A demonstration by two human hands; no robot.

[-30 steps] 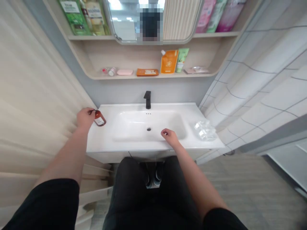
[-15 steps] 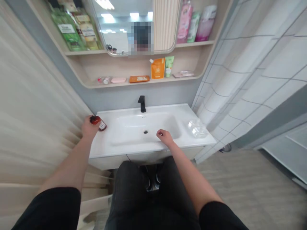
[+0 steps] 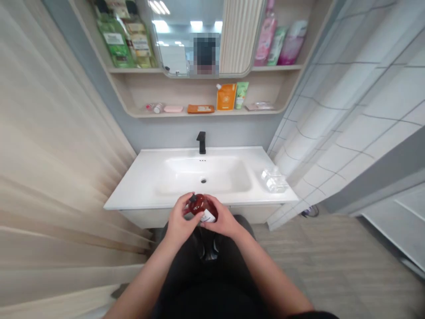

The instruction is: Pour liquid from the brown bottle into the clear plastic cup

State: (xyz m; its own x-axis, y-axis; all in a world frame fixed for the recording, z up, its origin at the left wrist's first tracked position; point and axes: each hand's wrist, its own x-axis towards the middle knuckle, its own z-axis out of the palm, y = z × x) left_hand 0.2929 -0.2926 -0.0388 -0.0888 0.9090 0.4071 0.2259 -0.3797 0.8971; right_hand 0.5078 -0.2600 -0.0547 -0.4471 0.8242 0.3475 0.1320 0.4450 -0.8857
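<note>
Both hands hold a brown-red bottle [image 3: 199, 203] with a black top and a white label, just in front of the basin's front edge. My left hand [image 3: 181, 221] is closed around its left side, near the black top. My right hand [image 3: 224, 217] wraps the right side, its thumb by the label. The bottle is tilted, and its base is partly hidden by the right hand. Beyond it lies the white washbasin [image 3: 152, 166], with a black faucet [image 3: 202, 142] at the back.
Clear plastic containers [image 3: 275, 179] stand on the counter's right end. Above, a wall shelf [image 3: 133, 110] carries an orange pouch [image 3: 226, 96], a green tube [image 3: 241, 95], a pink soap-like bar [image 3: 173, 109] and several bottles. A curtain [image 3: 49, 155] hangs on the left; a tiled wall [image 3: 348, 115] is on the right.
The bottle has left the counter's left end and come to the front middle in my left hand. My right hand has moved from over the basin and now grips it too.
</note>
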